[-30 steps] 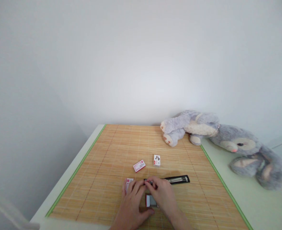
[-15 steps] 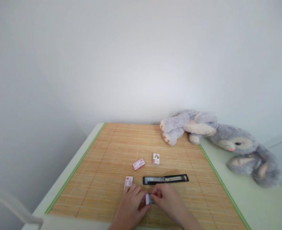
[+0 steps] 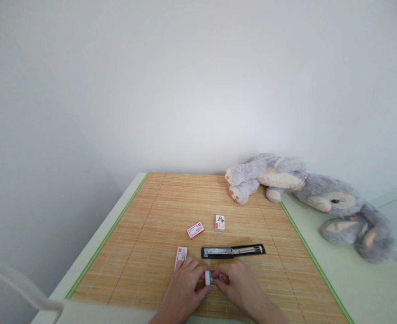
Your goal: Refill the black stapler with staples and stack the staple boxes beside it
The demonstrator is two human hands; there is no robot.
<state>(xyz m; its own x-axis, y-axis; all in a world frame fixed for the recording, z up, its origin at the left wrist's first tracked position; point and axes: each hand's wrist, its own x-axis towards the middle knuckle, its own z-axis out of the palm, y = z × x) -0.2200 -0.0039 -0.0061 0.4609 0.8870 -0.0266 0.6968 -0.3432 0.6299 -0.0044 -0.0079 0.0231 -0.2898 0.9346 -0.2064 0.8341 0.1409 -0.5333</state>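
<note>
My left hand (image 3: 185, 286) steadies a small white and red staple box (image 3: 207, 278), with thumb and fingers on either side of it. Grey staples (image 3: 212, 278) show at the box's right end. There my right hand (image 3: 237, 283) has its fingertips pinched on the staples; how many it grips is hidden. Just beyond my hands lies a black stapler (image 3: 233, 251), spread wide open with its metal channel facing up. Another white and red box (image 3: 181, 254) sits right at my left fingertips, partly covered by them.
Farther back on the bamboo mat (image 3: 171, 198) lie a flat white and red box (image 3: 195, 230) and a small white box (image 3: 220, 222). A grey plush rabbit (image 3: 286, 177) stretches across the back right. A blurred pale cable or bar (image 3: 23, 288) crosses the lower left.
My right hand has shifted slightly and its fingers have curled more at the box's right end. My left hand stays on the box. The stapler and other boxes keep their places.
</note>
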